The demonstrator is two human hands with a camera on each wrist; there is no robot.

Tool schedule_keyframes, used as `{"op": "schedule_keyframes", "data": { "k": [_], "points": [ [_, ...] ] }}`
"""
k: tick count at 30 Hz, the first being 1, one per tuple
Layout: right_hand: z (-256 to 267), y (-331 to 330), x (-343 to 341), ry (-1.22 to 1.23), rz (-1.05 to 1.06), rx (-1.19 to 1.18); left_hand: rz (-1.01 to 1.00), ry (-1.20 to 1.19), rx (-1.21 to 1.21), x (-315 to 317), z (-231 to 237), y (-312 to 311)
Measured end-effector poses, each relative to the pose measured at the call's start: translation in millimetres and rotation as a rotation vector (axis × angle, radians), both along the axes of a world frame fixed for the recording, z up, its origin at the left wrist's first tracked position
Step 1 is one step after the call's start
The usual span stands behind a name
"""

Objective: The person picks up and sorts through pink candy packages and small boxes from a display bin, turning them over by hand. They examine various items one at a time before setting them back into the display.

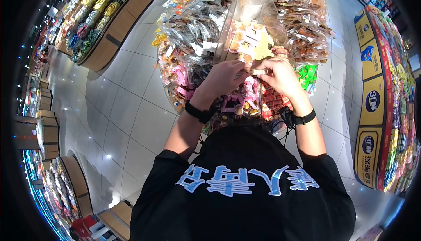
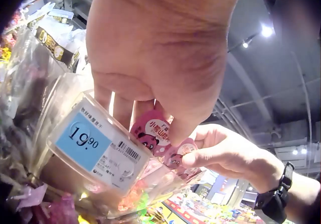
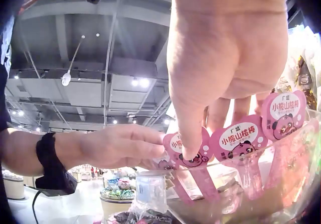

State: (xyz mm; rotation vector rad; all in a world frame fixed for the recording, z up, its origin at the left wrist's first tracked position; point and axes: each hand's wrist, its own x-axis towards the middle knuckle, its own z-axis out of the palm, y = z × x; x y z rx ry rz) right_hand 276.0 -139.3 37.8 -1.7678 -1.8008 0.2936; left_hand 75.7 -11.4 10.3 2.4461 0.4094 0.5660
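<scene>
Pink bear-headed hawthorn sticks stand in a row along the rim of a clear bin; one stick [image 3: 241, 138] shows its printed front in the right wrist view. My left hand [image 1: 224, 76] pinches a hawthorn stick [image 2: 150, 133] by its head, beside the price label [image 2: 88, 138]. Close by, my right hand [image 1: 281, 75] grips the neighbouring stick [image 3: 186, 146], thumb on the printed front and fingers behind the rim. Both hands meet at the near edge of the display. Another stick [image 3: 285, 114] stands upright to the right.
Bagged snacks [image 1: 197, 21] hang at the left of the display, with more bags [image 1: 305, 17] at the right. Pink packets [image 1: 239, 100] fill the near side. Tiled floor [image 1: 127, 83] surrounds it. A yellow-fronted shelf [image 1: 370, 100] stands right, a wooden counter [image 1: 114, 32] upper left.
</scene>
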Motion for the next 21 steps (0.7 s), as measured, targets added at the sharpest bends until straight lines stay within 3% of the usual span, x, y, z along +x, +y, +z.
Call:
{"op": "schedule_keyframes", "data": {
  "k": [6, 9, 12, 16, 18, 21],
  "points": [
    [-3, -4, -4, -0.106, -0.034, 0.084, 0.026, 0.162, 0.018, 4, 6, 1],
    [-4, -5, -3, -0.091, -0.031, 0.064, 0.022, 0.06, 0.018, 6, -4, 3],
    [8, -2, 7, 0.071, 0.115, 0.005, 0.019, 0.091, -0.008, 2, 7, 0],
    [34, 14, 11, 0.075, 0.006, 0.094, 0.07, -0.159, -0.086, 1, 9, -3],
    [52, 26, 7, 0.109, -0.035, -0.171, 0.168, -0.216, -0.117, 2, 3, -3],
    [28, 56, 14, -0.093, 0.062, -0.287, 0.263, -0.306, -0.143, 5, -8, -5]
  ]
}}
